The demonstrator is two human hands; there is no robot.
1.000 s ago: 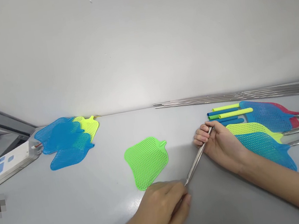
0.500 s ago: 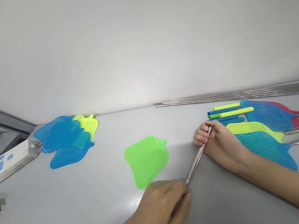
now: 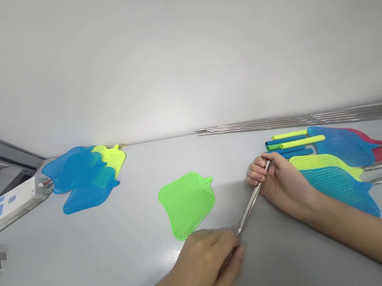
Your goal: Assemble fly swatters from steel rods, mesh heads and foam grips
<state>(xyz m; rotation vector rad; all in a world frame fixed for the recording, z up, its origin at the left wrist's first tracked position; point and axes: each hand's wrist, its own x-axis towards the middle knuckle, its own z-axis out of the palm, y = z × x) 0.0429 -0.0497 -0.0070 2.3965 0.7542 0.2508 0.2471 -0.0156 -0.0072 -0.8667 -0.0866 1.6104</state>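
Note:
Between my hands a slim metal rod (image 3: pixel 252 208) slants up to the right above the grey table. My left hand (image 3: pixel 211 263) pinches its lower end, and the tip is hidden by the fingers. My right hand (image 3: pixel 278 180) is wrapped round the upper end, palm turned up. A bright green fly swatter head (image 3: pixel 189 205) lies flat just beyond my left hand, its short socket pointing right. Behind my right hand lie several coloured tubes, among them a yellow tube (image 3: pixel 302 142) and a blue tube (image 3: pixel 294 153).
Swatters with metal handles lie at the right, including a blue swatter (image 3: pixel 339 188). Along the wall runs a bundle of thin metal rods (image 3: pixel 301 121). Blue swatter heads (image 3: pixel 81 172) and a yellow head (image 3: pixel 116 157) overlap at the left, beside a white power strip (image 3: pixel 11 206).
Both hands keep the same hold on the rod and have hardly moved. The whole view has shifted very slightly.

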